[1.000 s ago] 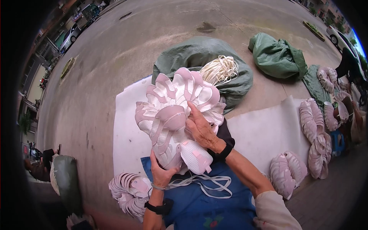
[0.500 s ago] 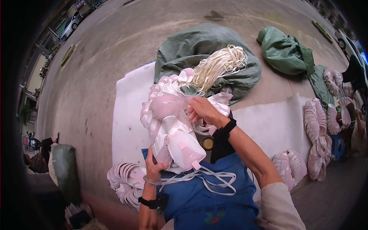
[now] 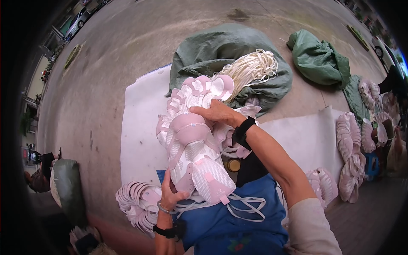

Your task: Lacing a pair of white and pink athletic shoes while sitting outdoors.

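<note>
A pink and white mesh shoe upper (image 3: 211, 178) lies across my lap at the front of an overlapping row of similar uppers (image 3: 174, 104). My left hand (image 3: 171, 196) grips its near left edge, thumb on top. Farther up, my right hand (image 3: 217, 112) holds the padded pink collar of an upper (image 3: 189, 127), its thumb across the top edge and its other fingers mostly hidden. Loose white laces (image 3: 250, 208) trail from the near end over my blue apron (image 3: 238, 227). A bundle of cream laces (image 3: 253, 70) rests just beyond the row.
The lace bundle lies on a large green sack (image 3: 191, 53); another green sack (image 3: 316, 57) is at right. Stacked uppers stand to my left (image 3: 138, 202) and right (image 3: 350, 155). A small round yellowish container (image 3: 233, 165) sits beside my lap. White sheeting (image 3: 142, 123) covers the surface.
My right hand has moved up and slightly left, from beside the upper's collar onto its top edge. The uppers at the far end now fan out more. My left hand keeps its grip.
</note>
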`<state>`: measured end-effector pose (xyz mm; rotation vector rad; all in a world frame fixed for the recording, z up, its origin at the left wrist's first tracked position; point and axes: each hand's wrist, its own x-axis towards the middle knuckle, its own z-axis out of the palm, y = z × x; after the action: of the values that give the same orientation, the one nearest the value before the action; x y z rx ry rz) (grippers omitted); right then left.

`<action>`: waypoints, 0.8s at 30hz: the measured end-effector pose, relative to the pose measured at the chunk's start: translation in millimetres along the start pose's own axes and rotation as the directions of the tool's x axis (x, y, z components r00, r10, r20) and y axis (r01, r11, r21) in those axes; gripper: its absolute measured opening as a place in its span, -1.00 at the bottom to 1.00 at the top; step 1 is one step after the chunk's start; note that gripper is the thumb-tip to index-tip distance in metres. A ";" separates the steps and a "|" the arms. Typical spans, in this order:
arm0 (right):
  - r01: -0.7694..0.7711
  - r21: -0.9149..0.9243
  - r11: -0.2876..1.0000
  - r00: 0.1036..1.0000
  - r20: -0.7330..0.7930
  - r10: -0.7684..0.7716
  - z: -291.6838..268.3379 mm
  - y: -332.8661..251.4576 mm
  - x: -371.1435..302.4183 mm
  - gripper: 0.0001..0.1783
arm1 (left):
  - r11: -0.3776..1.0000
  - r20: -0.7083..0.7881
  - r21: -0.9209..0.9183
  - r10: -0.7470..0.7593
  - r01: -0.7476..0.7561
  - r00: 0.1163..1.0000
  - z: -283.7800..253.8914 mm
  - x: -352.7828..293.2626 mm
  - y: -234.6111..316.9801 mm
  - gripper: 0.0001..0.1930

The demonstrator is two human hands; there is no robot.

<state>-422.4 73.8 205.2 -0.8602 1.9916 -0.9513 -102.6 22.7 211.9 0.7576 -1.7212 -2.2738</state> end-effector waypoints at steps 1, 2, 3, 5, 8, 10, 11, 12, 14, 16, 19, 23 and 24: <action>-0.005 0.030 1.000 1.000 -0.008 0.005 1.2 -0.1 -2.7 -0.17 | 1.000 -0.005 -0.005 -0.001 0.001 1.000 4.6 0.5 -1.0 0.07; -0.009 0.060 0.998 1.000 -0.017 0.010 3.2 -0.5 -5.5 -0.16 | 0.997 -0.106 -0.048 0.047 -0.052 0.993 11.2 0.8 -2.9 0.07; -0.010 0.058 0.998 1.000 -0.016 0.011 6.9 4.0 -5.8 -0.16 | 0.990 -0.202 -0.084 0.091 -0.110 0.975 17.5 0.5 -3.5 0.07; 0.122 0.111 0.986 0.979 -0.178 -0.101 15.2 13.7 -6.4 -0.21 | 0.988 -0.278 -0.038 0.134 -0.151 0.951 25.5 -2.3 -18.7 0.07; 0.063 0.333 0.941 0.990 -0.138 -0.017 17.3 6.8 -22.0 -0.25 | 0.967 -0.368 0.091 0.253 -0.236 0.895 32.6 -13.5 -33.9 0.07; 0.102 0.302 0.948 0.979 -0.197 -0.043 14.2 13.5 -26.8 -0.27 | 0.981 -0.365 0.049 0.193 -0.188 0.911 54.4 -13.3 -25.9 0.08; 0.092 0.315 0.944 0.981 -0.192 -0.031 13.7 15.2 -30.4 -0.29 | 0.985 -0.308 0.105 0.160 -0.134 0.938 60.4 -17.5 -25.1 0.14; 0.081 0.329 0.941 0.982 -0.188 -0.019 13.5 14.7 -33.3 -0.32 | 0.985 -0.311 0.104 0.162 -0.136 0.937 65.9 -19.1 -22.8 0.14; 0.094 0.322 0.942 0.985 -0.170 -0.040 12.9 14.3 -38.6 -0.34 | 0.680 -0.192 0.731 0.279 -0.052 0.941 74.2 -19.5 -19.8 0.19; 0.105 0.323 0.941 0.987 -0.150 -0.058 16.2 14.1 -44.1 -0.35 | 0.695 -0.224 0.716 0.322 -0.069 0.920 69.7 -10.9 -25.6 0.23; 0.238 0.253 0.938 0.953 -0.250 -0.174 18.5 12.0 -48.1 -0.40 | 0.911 -0.341 0.346 0.345 -0.225 0.874 72.9 -3.9 -31.6 0.04; 0.148 0.345 0.927 0.958 -0.282 -0.048 -5.7 -27.4 -78.9 -0.46 | 0.919 -0.458 0.177 0.394 -0.353 0.797 69.7 11.0 -23.6 -0.12; 0.143 0.400 0.905 0.956 -0.294 -0.021 -13.6 -36.8 -83.0 -0.47 | 0.916 -0.458 0.175 0.400 -0.361 0.794 70.0 18.6 -18.3 -0.12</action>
<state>-384.2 126.7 269.8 -0.5929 1.8813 -1.5584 -150.9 79.1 203.1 0.8191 -1.5506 -1.5834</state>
